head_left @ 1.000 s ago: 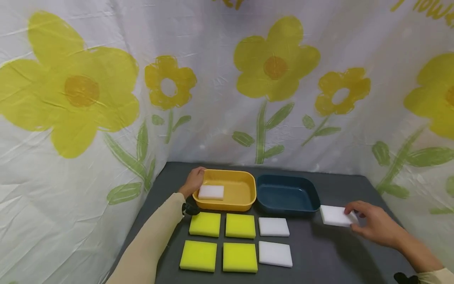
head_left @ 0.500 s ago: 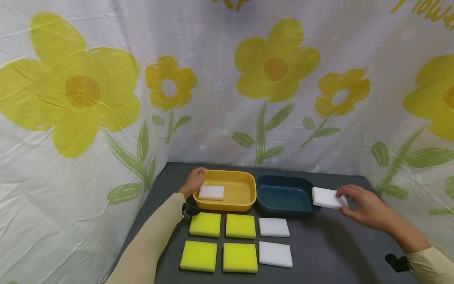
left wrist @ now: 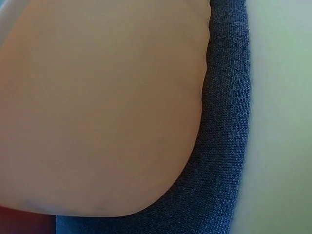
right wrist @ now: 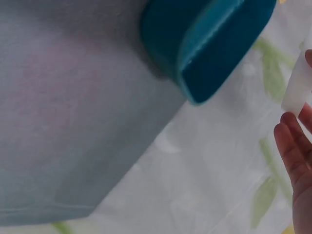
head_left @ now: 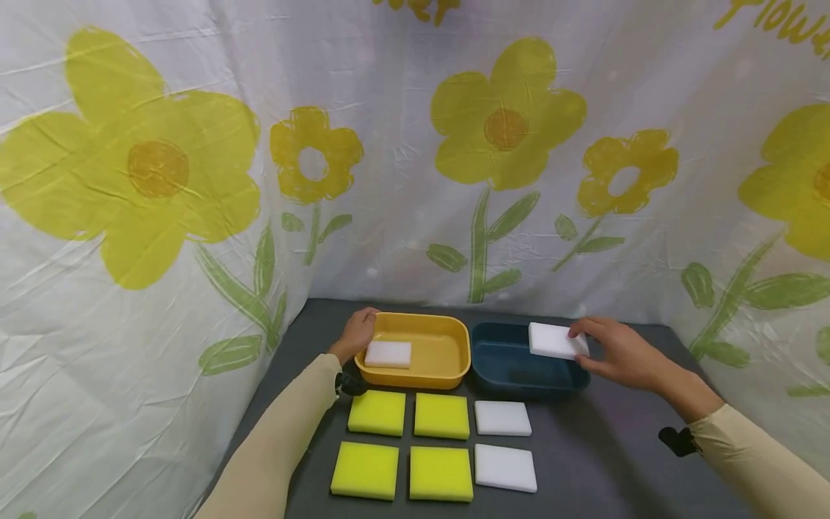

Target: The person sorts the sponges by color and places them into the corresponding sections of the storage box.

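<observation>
In the head view my left hand (head_left: 356, 335) grips the left rim of a yellow plastic tray (head_left: 447, 375); its fingertips are partly hidden. A white sponge block (head_left: 387, 354) lies inside that tray at the left. My right hand (head_left: 622, 353) pinches another white sponge (head_left: 551, 340) by its right end, thumb below and fingers above, over the right part of a dark blue tray (head_left: 506, 375). The right wrist view shows this sponge (right wrist: 296, 92) between the fingers, apart from the blue tray (right wrist: 195, 58). Only skin of the left hand (left wrist: 102, 107) fills the left wrist view.
Several yellow sponges (head_left: 441, 416) lie in two rows on the dark grey tabletop (head_left: 583, 461) before the trays. Two white sponges (head_left: 502, 418) lie to their right. A white flower-print curtain (head_left: 389, 252) stands behind the table and at both sides.
My right hand has carried the white sponge left and away from me, from right of the blue tray to over it. The left hand stays at the yellow tray's rim.
</observation>
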A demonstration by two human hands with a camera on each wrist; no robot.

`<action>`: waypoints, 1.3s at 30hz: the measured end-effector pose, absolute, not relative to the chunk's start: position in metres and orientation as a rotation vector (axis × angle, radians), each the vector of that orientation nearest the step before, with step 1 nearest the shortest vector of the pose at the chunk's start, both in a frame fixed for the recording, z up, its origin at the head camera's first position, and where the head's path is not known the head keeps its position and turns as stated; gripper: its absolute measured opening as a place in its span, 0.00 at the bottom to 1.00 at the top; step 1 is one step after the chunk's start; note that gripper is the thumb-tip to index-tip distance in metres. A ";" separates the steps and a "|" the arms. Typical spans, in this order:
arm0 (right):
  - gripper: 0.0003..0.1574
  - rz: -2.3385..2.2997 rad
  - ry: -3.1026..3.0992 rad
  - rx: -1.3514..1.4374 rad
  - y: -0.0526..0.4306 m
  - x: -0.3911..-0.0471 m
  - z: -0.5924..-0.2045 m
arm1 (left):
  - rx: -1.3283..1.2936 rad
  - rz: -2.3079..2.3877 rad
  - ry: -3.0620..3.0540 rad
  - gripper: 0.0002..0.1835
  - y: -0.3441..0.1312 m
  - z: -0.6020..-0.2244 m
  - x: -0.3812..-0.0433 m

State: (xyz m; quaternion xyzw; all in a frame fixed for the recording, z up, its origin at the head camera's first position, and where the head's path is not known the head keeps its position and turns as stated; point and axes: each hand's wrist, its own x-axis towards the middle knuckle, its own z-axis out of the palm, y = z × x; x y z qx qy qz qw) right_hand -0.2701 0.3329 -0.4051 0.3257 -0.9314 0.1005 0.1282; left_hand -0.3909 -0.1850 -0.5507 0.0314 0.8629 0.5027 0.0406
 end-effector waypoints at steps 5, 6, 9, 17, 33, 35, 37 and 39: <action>0.22 0.321 -2.777 0.995 0.310 -0.282 -0.405 | 0.098 1.557 2.637 0.25 -0.185 -0.551 -0.391; 0.22 0.324 -2.788 1.006 0.305 -0.284 -0.405 | 0.101 1.554 2.638 0.25 -0.185 -0.551 -0.391; 0.22 0.339 -2.812 1.035 0.291 -0.291 -0.406 | 0.097 1.546 2.639 0.26 -0.185 -0.551 -0.390; 0.22 0.378 -2.818 1.133 0.256 -0.309 -0.420 | 0.078 1.543 2.637 0.26 -0.185 -0.551 -0.392; 0.24 0.430 -2.841 1.150 0.193 -0.330 -0.443 | 0.100 1.550 2.637 0.25 -0.185 -0.549 -0.391; 0.24 0.433 -2.840 1.159 0.185 -0.334 -0.447 | 0.098 1.553 2.637 0.25 -0.185 -0.550 -0.391; 0.24 0.428 -2.845 1.161 0.178 -0.337 -0.451 | 0.091 1.556 2.633 0.25 -0.185 -0.550 -0.391; 0.24 0.429 -2.855 1.165 0.171 -0.338 -0.454 | 0.088 1.547 2.637 0.25 -0.185 -0.551 -0.391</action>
